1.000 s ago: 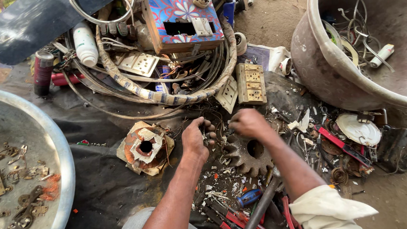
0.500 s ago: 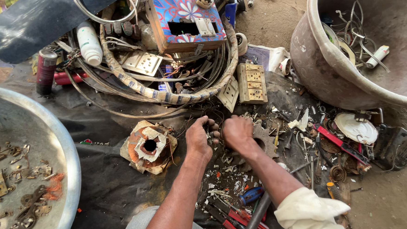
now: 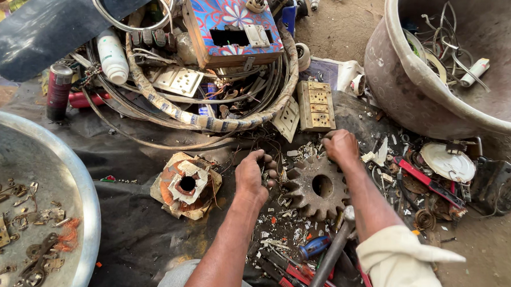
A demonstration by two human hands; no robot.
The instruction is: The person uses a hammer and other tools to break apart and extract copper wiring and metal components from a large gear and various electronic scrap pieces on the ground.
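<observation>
Rusty toothed steel gear lying flat on the dark ground sheet, centre of view. My left hand, at the gear's 9 o'clock, curls its fingers around something small I cannot identify; my right hand, at 1 o'clock, is closed, its contents hidden. At 6 o'clock lies a hammer. I judge the sharp teeth and loose scrap could nick knuckles if either hand slips.
</observation>
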